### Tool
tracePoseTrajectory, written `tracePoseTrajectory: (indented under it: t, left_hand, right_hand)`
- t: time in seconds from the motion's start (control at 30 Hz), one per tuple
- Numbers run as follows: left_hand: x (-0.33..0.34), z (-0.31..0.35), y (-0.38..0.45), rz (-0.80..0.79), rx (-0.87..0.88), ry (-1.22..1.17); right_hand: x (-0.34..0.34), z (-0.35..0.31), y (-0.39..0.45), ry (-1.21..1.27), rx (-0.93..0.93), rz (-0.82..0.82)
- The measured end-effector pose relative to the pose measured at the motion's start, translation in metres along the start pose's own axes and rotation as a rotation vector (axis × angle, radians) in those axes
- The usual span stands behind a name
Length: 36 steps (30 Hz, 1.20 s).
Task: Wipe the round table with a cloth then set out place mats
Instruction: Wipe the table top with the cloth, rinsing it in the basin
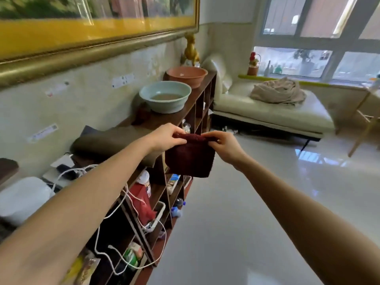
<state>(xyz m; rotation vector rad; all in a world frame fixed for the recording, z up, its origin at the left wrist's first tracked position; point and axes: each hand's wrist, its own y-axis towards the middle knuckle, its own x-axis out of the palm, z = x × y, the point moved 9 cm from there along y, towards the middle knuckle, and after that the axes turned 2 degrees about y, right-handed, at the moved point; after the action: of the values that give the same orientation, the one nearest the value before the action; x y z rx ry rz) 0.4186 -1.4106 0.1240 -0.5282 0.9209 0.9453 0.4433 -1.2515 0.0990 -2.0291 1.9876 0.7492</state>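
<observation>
A dark red cloth hangs folded in the air in front of me, over the edge of a wooden shelf unit. My left hand pinches its upper left corner. My right hand pinches its upper right corner. Both arms are stretched out forward. No round table and no place mats are in view.
The brown shelf unit runs along the left wall, carrying a pale green basin with murky water and an orange basin. White cables hang down its front. A cream sofa with a beige blanket stands ahead; glossy floor lies to the right.
</observation>
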Motion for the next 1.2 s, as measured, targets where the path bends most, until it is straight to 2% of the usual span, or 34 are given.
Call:
tracePoseTrajectory:
  t: [0.17, 0.3, 0.4, 0.53, 0.8, 0.9, 1.0, 1.2]
  left_hand:
    - [-0.039, -0.059, 0.084, 0.086, -0.132, 0.053]
    - [-0.052, -0.104, 0.124, 0.116, -0.237, 0.046]
    - [-0.073, -0.141, 0.165, 0.219, -0.293, 0.049]
    - [-0.097, -0.179, 0.231, 0.320, -0.268, 0.021]
    - [-0.133, -0.216, 0.405, 0.276, -0.208, -0.018]
    - [-0.130, -0.219, 0.454, 0.237, -0.210, -0.027]
    - [-0.141, -0.222, 0.527, 0.254, -0.185, -0.033]
    - [-0.140, -0.259, 0.657, 0.309, -0.251, 0.000]
  right_hand:
    - [0.008, 0.002, 0.136, -0.108, -0.110, -0.110]
    - [0.024, 0.013, 0.205, -0.202, -0.194, -0.125]
    - [0.036, 0.029, 0.262, -0.204, -0.206, -0.152]
    - [0.046, 0.052, 0.338, -0.152, -0.189, -0.128]
    - [0.007, 0.094, 0.487, -0.149, -0.112, 0.040]
    - [-0.004, 0.116, 0.519, -0.190, -0.083, 0.031]
    - [-0.035, 0.143, 0.585, -0.202, -0.076, 0.097]
    - [-0.056, 0.214, 0.720, -0.252, -0.071, 0.048]
